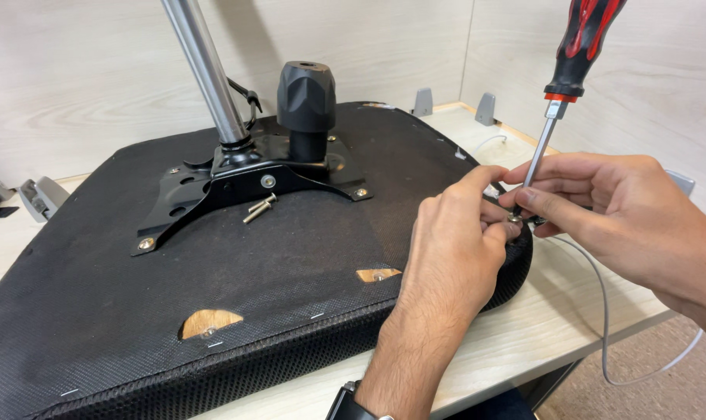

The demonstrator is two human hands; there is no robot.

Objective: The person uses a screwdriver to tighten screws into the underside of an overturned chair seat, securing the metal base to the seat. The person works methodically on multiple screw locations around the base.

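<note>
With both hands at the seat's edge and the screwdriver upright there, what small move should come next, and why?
Probably steady the tip in the small silver screw, then begin turning. The left hand pinches around that screw at the black fabric seat underside, while the right hand grips only the shaft of the red-and-black-handled screwdriver; the handle stands free.

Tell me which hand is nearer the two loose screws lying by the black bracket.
Left. The left hand sits at the seat's right edge, right of the loose screws. The right hand is farther right, fingers around the screwdriver shaft.
</note>
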